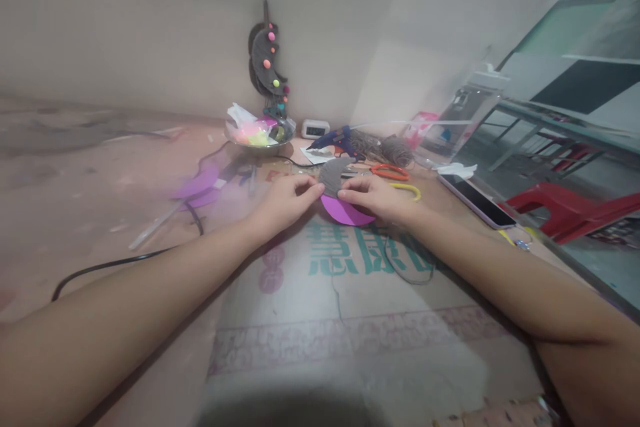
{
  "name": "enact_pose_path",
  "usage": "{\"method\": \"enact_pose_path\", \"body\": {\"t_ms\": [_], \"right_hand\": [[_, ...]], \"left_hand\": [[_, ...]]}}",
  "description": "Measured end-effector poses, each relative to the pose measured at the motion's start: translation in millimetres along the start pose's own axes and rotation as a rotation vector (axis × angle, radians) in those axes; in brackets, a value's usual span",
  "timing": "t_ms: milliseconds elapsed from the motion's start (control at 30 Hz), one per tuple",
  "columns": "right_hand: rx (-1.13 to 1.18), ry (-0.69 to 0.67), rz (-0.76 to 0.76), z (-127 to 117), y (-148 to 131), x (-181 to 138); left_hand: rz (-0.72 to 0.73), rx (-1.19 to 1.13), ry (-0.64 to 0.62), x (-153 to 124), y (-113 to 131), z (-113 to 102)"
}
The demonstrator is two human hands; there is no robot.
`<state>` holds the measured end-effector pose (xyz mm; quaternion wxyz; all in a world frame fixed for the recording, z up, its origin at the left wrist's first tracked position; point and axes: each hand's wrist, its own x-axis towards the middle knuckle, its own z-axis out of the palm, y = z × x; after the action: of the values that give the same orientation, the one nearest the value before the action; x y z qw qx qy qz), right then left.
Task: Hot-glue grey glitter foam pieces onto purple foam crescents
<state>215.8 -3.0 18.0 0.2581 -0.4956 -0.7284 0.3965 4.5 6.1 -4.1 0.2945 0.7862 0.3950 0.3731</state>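
Both my hands meet over the table around a crescent-shaped piece. Its upper part is covered in grey yarn (332, 177), and a bare purple card crescent (347, 212) shows below. Whether these are one piece or two laid together, I cannot tell. My left hand (293, 199) pinches the left edge of the grey part between thumb and fingers. On the right edge, my right hand (373, 195) does the same. A thin strand of grey yarn (411, 281) trails in a loop on the table below my right wrist.
Behind the hands lie a blue glue gun (330, 139), grey yarn balls (395, 149), orange-handled scissors (390, 171) and a yellow handle (407, 189). A bowl (260, 147), a small clock (315, 129) and a hanging grey moon ornament (265, 60) stand farther back. A phone (475, 200) lies right; purple scraps (200, 187) and a black cable (115, 262) left.
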Motion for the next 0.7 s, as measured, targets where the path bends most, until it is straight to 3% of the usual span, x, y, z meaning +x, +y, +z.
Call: {"method": "enact_pose_path", "body": {"t_ms": [233, 400, 533, 700], "right_hand": [[0.032, -0.003, -0.075, 2.3, 8.1, 1.5], [0.005, 0.01, -0.087, 3.8, 6.9, 0.7], [-0.01, 0.126, -0.134, 5.8, 9.6, 0.8], [-0.051, 0.131, -0.163, 11.2, 8.0, -0.6]], "left_hand": [[-0.029, -0.261, -0.009, 2.0, -7.6, 3.4], [-0.079, -0.134, 0.004, 2.0, -3.7, 0.8], [-0.096, -0.16, 0.046, 2.3, -4.4, -0.3], [-0.099, -0.178, 0.05, 3.3, -8.7, 1.1]]}}
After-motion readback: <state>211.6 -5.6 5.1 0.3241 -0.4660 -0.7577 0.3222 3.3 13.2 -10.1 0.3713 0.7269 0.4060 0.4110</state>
